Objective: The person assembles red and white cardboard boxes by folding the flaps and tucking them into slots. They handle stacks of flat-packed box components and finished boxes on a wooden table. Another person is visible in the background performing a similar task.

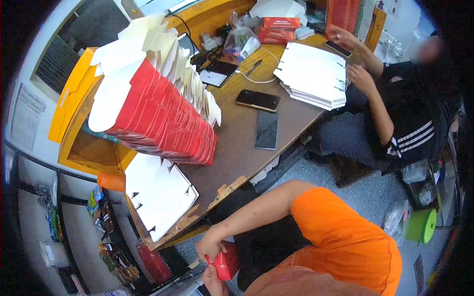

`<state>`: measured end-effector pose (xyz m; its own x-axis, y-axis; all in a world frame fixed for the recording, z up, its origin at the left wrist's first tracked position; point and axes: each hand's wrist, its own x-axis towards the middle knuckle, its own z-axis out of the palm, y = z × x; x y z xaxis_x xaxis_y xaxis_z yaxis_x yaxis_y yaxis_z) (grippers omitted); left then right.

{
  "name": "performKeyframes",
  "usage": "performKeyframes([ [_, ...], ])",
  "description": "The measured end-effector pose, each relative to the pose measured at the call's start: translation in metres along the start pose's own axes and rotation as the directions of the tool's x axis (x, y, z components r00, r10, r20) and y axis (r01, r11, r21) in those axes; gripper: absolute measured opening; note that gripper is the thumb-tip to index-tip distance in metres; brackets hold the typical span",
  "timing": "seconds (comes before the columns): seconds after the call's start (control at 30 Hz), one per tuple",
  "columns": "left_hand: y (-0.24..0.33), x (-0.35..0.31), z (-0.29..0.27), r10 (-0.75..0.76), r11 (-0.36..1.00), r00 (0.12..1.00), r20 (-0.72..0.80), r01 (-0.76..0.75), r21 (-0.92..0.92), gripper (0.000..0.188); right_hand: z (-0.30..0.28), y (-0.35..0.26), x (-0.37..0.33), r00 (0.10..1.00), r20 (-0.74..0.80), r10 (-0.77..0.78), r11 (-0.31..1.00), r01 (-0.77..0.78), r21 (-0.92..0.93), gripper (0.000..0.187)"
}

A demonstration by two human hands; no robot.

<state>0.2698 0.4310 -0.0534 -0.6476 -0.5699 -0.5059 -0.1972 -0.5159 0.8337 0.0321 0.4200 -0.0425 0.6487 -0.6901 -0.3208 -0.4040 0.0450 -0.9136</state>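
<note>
A small red paperboard carton (228,261) is held low in front of my body, just off the table's near edge. From above, my right hand (211,246) pinches its left end, the bare forearm reaching in from an orange sleeve. My left hand (215,283) grips the same end from below, thumb up against it, close to the right fingers. The carton's underside and most of the left fingers are hidden. On the table nearby, a tall leaning stack of red cartons (165,113) with white flaps stands beside a pile of white die-cut sheets (157,192).
Across the brown table (224,160), a person in black (410,106) has both hands near another pile of white sheets (313,71). Two phones (257,100) lie mid-table. Shelves with packets (111,261) line the left side; a green bucket (421,226) stands on the floor at right.
</note>
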Motion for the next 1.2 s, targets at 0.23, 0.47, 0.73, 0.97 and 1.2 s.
performKeyframes([
  [0.23,-0.02,0.008,-0.023,-0.025,0.999,0.997,0.077,0.022,0.036,0.045,0.004,0.01,0.012,0.997,0.056,-0.051,0.988,0.042,0.151,0.032],
  [0.47,-0.07,0.027,-0.054,0.076,0.976,0.997,0.006,-0.076,0.205,0.038,0.005,0.012,0.005,0.99,-0.141,0.018,0.999,-0.025,-0.048,0.034],
  [0.73,-0.076,0.026,-0.065,0.115,0.971,0.983,0.14,-0.141,0.191,0.045,0.005,0.012,0.009,0.99,-0.063,-0.124,0.992,0.121,-0.047,0.033],
  [0.97,-0.029,0.006,-0.028,0.042,0.999,0.991,0.124,-0.043,0.004,0.042,0.008,0.009,0.009,0.998,-0.052,-0.03,1.0,0.029,-0.01,0.035],
  [1.2,-0.039,0.01,-0.025,0.038,0.998,0.987,0.155,-0.03,-0.051,0.04,0.007,0.014,0.006,0.999,0.032,0.019,0.999,-0.017,-0.042,0.033],
])
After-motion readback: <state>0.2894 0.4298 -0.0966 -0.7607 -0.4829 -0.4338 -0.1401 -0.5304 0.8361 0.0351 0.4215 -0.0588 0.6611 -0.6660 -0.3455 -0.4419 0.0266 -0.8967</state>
